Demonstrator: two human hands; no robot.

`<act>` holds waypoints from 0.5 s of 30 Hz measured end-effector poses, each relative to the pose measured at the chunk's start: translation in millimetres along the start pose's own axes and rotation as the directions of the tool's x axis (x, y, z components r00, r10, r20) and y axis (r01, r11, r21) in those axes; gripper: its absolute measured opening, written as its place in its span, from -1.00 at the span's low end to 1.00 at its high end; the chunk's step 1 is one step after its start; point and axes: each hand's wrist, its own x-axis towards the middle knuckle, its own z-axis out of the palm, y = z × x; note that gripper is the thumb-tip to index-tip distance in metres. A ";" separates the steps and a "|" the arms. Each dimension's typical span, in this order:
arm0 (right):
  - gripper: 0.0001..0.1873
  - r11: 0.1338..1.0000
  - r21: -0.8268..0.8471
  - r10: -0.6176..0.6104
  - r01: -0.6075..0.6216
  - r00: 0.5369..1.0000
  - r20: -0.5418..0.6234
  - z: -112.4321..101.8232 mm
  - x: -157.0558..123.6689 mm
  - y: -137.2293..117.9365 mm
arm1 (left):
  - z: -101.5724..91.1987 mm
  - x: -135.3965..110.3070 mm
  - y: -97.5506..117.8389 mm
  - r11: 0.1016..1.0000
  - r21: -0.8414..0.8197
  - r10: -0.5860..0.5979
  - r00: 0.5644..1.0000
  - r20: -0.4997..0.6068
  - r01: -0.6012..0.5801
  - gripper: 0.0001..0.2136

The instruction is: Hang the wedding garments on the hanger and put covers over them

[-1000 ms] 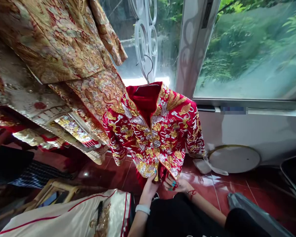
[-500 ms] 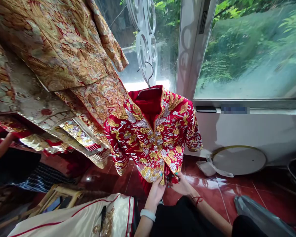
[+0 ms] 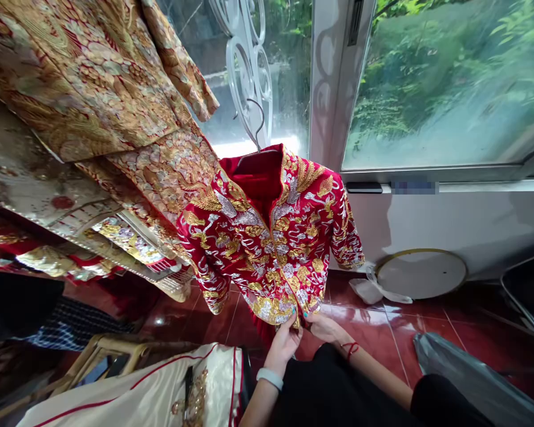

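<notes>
A red jacket with gold and silver embroidery hangs from a metal hanger in front of me. Its front edges meet down the middle, and the collar stands apart at the top. At the bottom hem, my left hand pinches one front edge between thumb and fingers. My right hand grips the opposite front edge just beside it, so the two hands nearly touch. Some fingertips are hidden by the cloth.
Gold embroidered garments hang close on the left. A cream cloth with red piping lies at lower left by a bamboo chair. A round board leans on the wall; a grey plastic bag lies on the floor. Another person stands at far left.
My hands have drawn the two front edges of the jacket together at the hem, closing the gap there. The view has shifted slightly, with the scene moving left.
</notes>
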 end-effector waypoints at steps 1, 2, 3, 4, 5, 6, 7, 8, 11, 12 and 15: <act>-0.62 1.000 -0.015 0.008 -0.008 1.000 0.009 1.1 -0.1 0.8 | -1.4 -0.5 0.6 1.000 0.009 -0.012 1.000 0.004 0.012 -0.86; -0.64 1.000 -0.028 0.012 -0.011 1.000 0.016 2.5 -0.5 1.3 | -3.0 -1.0 1.2 1.000 0.019 -0.024 1.000 0.012 0.024 -0.87; -0.65 0.999 -0.038 0.012 -0.012 1.000 0.019 3.9 -1.1 1.7 | -4.7 -1.3 1.6 0.999 0.031 -0.036 0.999 0.022 0.035 -0.89; -0.65 0.999 -0.042 0.012 -0.011 1.000 0.019 5.5 -1.9 2.1 | -6.4 -1.5 2.0 0.998 0.041 -0.043 0.999 0.033 0.042 -0.91; -0.63 0.999 -0.040 0.010 -0.009 1.000 0.013 7.2 -2.8 2.5 | -8.0 -1.4 2.3 0.997 0.052 -0.051 0.998 0.042 0.048 -0.92; -0.61 0.999 -0.031 0.005 -0.004 1.000 0.007 9.0 -3.7 3.2 | -9.4 -1.2 2.4 0.997 0.060 -0.055 0.997 0.050 0.052 -0.93; -0.59 1.000 -0.018 -0.005 0.005 1.000 0.002 10.7 -4.3 4.1 | -10.5 -0.9 2.3 0.996 0.066 -0.056 0.997 0.059 0.052 -0.94; -0.57 1.000 -0.004 -0.016 0.016 1.000 0.001 12.5 -4.8 5.3 | -11.3 -0.6 2.1 0.996 0.069 -0.054 0.996 0.068 0.049 -0.95; -0.56 0.999 0.022 -0.040 0.040 0.999 0.004 17.7 -4.6 10.0 | -11.7 -0.7 1.4 0.997 0.075 -0.043 0.994 0.100 0.036 -0.96; -0.57 0.999 0.029 -0.045 0.045 0.999 -0.001 19.3 -4.1 11.4 | -11.6 -1.1 1.2 0.996 0.080 -0.042 0.993 0.110 0.033 -0.96; -0.64 0.995 0.060 -0.074 0.077 0.996 -0.051 23.6 -2.3 14.2 | -11.1 -2.5 0.5 0.995 0.093 -0.033 0.990 0.137 0.020 -0.94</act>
